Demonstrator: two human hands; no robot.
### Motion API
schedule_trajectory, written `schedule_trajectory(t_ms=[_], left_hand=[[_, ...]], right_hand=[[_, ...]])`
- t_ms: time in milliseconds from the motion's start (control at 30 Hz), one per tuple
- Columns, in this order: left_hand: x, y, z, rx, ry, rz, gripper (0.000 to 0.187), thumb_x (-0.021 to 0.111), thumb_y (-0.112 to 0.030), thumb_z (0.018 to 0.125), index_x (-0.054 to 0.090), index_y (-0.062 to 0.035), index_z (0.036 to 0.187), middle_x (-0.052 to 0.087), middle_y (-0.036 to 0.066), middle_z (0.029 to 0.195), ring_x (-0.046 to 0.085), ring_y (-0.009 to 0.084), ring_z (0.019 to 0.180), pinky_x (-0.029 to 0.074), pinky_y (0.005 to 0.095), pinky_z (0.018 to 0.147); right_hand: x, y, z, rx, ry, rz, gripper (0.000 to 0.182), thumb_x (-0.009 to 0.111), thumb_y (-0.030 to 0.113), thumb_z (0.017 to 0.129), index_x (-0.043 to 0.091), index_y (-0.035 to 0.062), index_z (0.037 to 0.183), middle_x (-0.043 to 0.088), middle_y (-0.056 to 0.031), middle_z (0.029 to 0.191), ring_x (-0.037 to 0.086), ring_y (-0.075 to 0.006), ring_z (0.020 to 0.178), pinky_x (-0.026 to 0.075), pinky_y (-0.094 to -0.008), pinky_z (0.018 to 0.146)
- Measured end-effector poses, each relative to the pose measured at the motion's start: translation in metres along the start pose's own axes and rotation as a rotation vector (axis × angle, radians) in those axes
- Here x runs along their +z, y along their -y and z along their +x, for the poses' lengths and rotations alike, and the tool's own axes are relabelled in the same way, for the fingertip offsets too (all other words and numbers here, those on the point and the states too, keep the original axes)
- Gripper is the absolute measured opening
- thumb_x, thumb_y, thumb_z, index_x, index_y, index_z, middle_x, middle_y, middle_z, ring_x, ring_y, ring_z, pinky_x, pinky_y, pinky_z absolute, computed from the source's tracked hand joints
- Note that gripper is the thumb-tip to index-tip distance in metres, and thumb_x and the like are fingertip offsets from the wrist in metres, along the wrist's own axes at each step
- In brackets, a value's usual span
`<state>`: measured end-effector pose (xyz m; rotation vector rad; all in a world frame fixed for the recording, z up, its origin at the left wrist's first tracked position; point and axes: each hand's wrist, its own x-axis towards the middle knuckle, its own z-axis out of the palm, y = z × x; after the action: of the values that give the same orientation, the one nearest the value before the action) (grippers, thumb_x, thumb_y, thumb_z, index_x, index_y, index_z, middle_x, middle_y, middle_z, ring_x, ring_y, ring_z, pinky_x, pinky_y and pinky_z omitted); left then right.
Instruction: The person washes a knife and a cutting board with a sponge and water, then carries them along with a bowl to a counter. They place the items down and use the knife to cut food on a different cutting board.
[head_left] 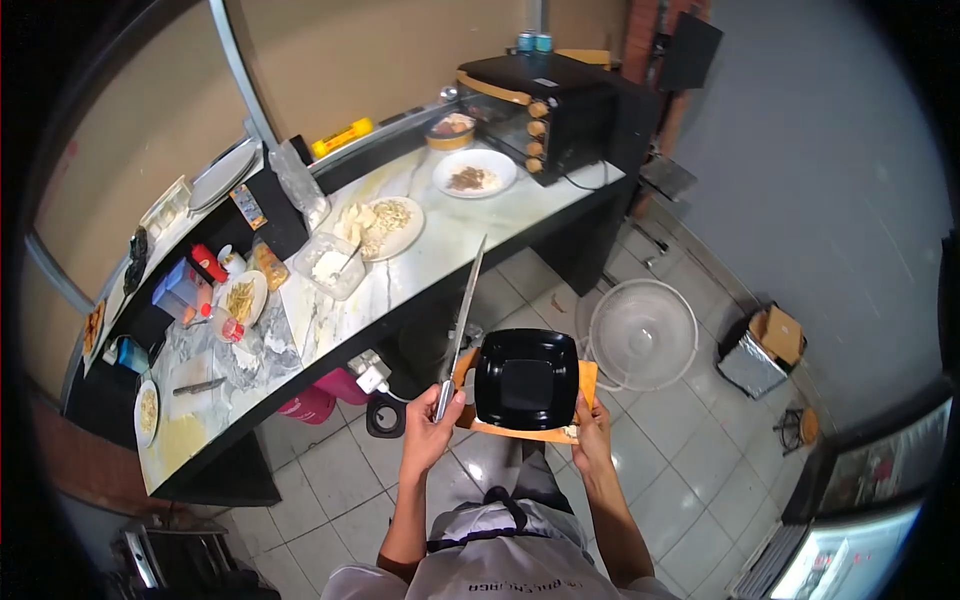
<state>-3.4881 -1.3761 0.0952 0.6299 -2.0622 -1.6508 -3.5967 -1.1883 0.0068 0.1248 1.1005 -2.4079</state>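
Note:
My left hand (430, 437) is closed round the handle of a long knife (466, 308), its blade pointing up and away from me. The fingers of that hand are also right at the left end of an orange-brown wooden board (589, 378). On the board sits a black square bowl (527, 380) with nothing in it. My right hand (593, 436) grips the board's right edge, thumb near the bowl's corner. Board and bowl are held in front of my waist, over the tiled floor.
A marble-topped counter (330, 325) runs along the left, bearing a plate of chopped food (405, 240), a clear tub (331, 268), a white plate (474, 190) and a black oven (545, 110). A large strainer-like basin (642, 335) stands right of the board, a foil-lined box (750, 358) beyond.

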Motion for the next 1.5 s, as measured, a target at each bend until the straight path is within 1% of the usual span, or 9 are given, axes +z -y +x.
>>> schedule_trajectory(t_ms=[200, 533, 900, 967, 1100, 1167, 1333, 1400, 1500], left_hand=[[0.022, 0.002, 0.093, -0.020, -0.144, -0.006, 0.028, 0.059, -0.015, 0.085, 0.043, -0.0057, 0.063, 0.032, -0.008, 0.057, 0.026, 0.0008, 0.054, 0.020, 0.0204, 0.046], [0.035, 0.009, 0.191, -0.112, -0.412, -0.033, 0.029, 0.059, -0.015, 0.085, 0.042, -0.0072, 0.063, 0.032, -0.009, 0.052, 0.025, -0.0005, 0.048, 0.018, 0.0198, 0.042], [-0.005, 0.033, 0.320, -0.056, -0.432, -0.022, 0.024, 0.059, -0.016, 0.085, 0.048, -0.0049, 0.067, 0.033, -0.010, 0.055, 0.024, 0.0001, 0.051, 0.017, 0.0202, 0.044], [-0.014, 0.037, 0.338, -0.067, -0.430, -0.027, 0.024, 0.059, -0.016, 0.085, 0.048, -0.0048, 0.067, 0.033, -0.010, 0.055, 0.024, 0.0001, 0.051, 0.018, 0.0202, 0.044], [-0.028, 0.040, 0.364, -0.103, -0.436, -0.045, 0.025, 0.059, -0.016, 0.085, 0.048, -0.0047, 0.067, 0.031, -0.010, 0.055, 0.024, 0.0003, 0.051, 0.018, 0.0203, 0.044], [-0.036, 0.041, 0.376, -0.128, -0.457, -0.051, 0.025, 0.059, -0.016, 0.085, 0.048, -0.0048, 0.066, 0.031, -0.010, 0.055, 0.024, 0.0003, 0.051, 0.017, 0.0203, 0.044], [-0.050, 0.047, 0.397, -0.147, -0.524, -0.063, 0.028, 0.060, -0.016, 0.085, 0.046, -0.0058, 0.063, 0.030, -0.010, 0.055, 0.024, 0.0004, 0.051, 0.017, 0.0207, 0.044], [-0.052, 0.045, 0.408, -0.168, -0.567, -0.065, 0.027, 0.060, -0.016, 0.085, 0.046, -0.0059, 0.063, 0.030, -0.010, 0.055, 0.024, 0.0004, 0.051, 0.017, 0.0208, 0.044], [-0.060, 0.051, 0.427, -0.176, -0.634, -0.046, 0.027, 0.060, -0.016, 0.085, 0.046, -0.0059, 0.064, 0.031, -0.010, 0.055, 0.024, 0.0005, 0.051, 0.017, 0.0208, 0.044]], right_hand=[[0.029, 0.012, 0.128, 0.079, 0.146, -0.043, 0.019, 0.048, 0.019, 0.091, 0.056, 0.0044, 0.100, 0.060, 0.0007, 0.088, 0.056, -0.0059, 0.073, 0.046, -0.0209, 0.064], [0.071, 0.021, 0.287, 0.177, 0.413, -0.109, 0.021, 0.041, 0.018, 0.094, 0.051, 0.0038, 0.106, 0.059, -0.0010, 0.094, 0.057, -0.0066, 0.081, 0.045, -0.0216, 0.070], [0.141, -0.004, 0.425, 0.181, 0.421, -0.115, 0.022, 0.044, 0.021, 0.093, 0.051, 0.0049, 0.106, 0.059, -0.0011, 0.091, 0.057, -0.0063, 0.078, 0.046, -0.0217, 0.069], [0.159, -0.009, 0.444, 0.125, 0.432, -0.135, 0.018, 0.041, 0.016, 0.093, 0.051, 0.0062, 0.103, 0.055, 0.0031, 0.075, 0.054, -0.0039, 0.064, 0.047, -0.0216, 0.062], [0.184, -0.019, 0.477, 0.159, 0.363, -0.152, 0.018, 0.041, 0.018, 0.093, 0.051, 0.0066, 0.103, 0.052, 0.0039, 0.070, 0.052, -0.0035, 0.061, 0.048, -0.0222, 0.060], [0.191, -0.026, 0.502, 0.186, 0.456, -0.123, 0.020, 0.047, 0.025, 0.091, 0.053, 0.0072, 0.101, 0.060, -0.0014, 0.088, 0.059, -0.0083, 0.068, 0.049, -0.0233, 0.059], [0.234, -0.039, 0.543, 0.217, 0.409, -0.182, 0.021, 0.048, 0.026, 0.091, 0.053, 0.0079, 0.101, 0.060, -0.0013, 0.088, 0.059, -0.0102, 0.065, 0.052, -0.0255, 0.060], [0.247, -0.049, 0.567, 0.214, 0.516, -0.108, 0.022, 0.040, 0.013, 0.092, 0.049, 0.0053, 0.111, 0.058, -0.0035, 0.098, 0.060, -0.0134, 0.084, 0.051, -0.0287, 0.073], [0.278, -0.067, 0.600, 0.224, 0.406, -0.174, 0.024, 0.049, 0.021, 0.090, 0.052, 0.0040, 0.107, 0.057, -0.0031, 0.098, 0.057, -0.0110, 0.084, 0.047, -0.0266, 0.072]])
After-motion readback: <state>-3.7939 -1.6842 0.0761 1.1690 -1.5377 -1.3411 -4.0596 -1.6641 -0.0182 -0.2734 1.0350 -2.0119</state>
